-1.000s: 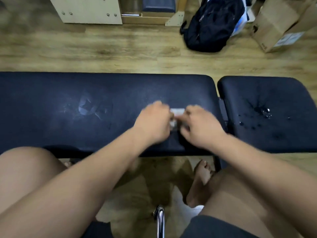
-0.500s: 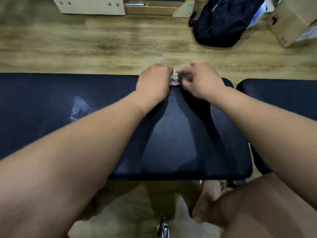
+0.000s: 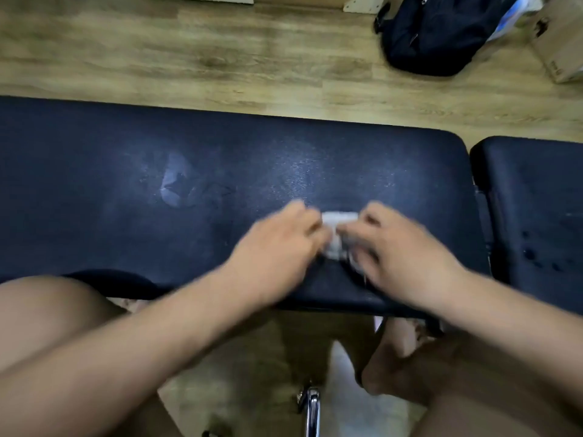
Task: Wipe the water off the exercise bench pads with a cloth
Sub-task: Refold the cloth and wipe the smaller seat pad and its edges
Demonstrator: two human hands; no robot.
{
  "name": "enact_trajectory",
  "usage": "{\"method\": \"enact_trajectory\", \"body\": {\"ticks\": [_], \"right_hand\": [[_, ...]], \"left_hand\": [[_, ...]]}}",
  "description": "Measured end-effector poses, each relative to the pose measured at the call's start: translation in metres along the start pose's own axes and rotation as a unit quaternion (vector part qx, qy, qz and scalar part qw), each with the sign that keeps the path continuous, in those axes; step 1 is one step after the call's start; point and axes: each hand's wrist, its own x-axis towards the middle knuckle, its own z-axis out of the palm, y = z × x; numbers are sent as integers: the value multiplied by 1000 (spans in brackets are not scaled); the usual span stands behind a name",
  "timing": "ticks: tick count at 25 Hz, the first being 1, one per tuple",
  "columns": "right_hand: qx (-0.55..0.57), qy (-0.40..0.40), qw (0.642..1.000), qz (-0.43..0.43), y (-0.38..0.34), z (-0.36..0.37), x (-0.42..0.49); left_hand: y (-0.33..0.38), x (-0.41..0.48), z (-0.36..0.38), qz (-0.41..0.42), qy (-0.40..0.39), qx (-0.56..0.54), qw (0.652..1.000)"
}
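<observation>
On the bench pad (image 3: 126, 222), blurred left hand (image 3: 277, 247) and right hand (image 3: 402, 250), fingers tight around a white cloth (image 3: 336, 230) (mostly hidden).

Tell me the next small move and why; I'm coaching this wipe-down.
Probably push the cloth, gripped by left hand and right hand, away over the long pad: a wet sheen glistens just beyond it. Droplets on the short pad can wait.

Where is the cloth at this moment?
Head view: the cloth lies on the long pad, right of its middle and toward the near edge, held between the left hand and right hand.
</observation>
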Motion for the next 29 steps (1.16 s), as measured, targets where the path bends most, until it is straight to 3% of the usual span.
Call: {"method": "enact_trajectory", "body": {"ticks": [3,6,10,13,15,18,22,25,27,29], "right_hand": [[-40,75,994,66,30,-1,114],[-46,64,991,111,35,-1,186],[-36,81,989,121,-10,18,116],[26,45,998,47,-68,30,16],[60,24,998,15,-85,33,-5],[62,34,997,13,-69,29,54],[-14,66,996,59,-41,28,194],[-8,53,993,107,-54,21,256],[-20,59,991,122,-74,25,236],[-24,65,995,69,-104,39,173]], "left_hand": [[-82,72,-7,-124,20,47,991],[-117,111,-23,-242,-34,47,969],[-79,48,-27,-166,-41,29,985],[-21,-50,-32,-60,-59,-5,996],[-6,-85,-35,-22,-76,-10,997],[-44,-59,-37,-38,-72,61,995],[-163,16,-39,-203,-68,71,974],[-188,31,-51,-285,-33,51,957],[-172,4,-48,-263,-22,43,964],[-143,-54,-45,-161,-11,50,986]]}}
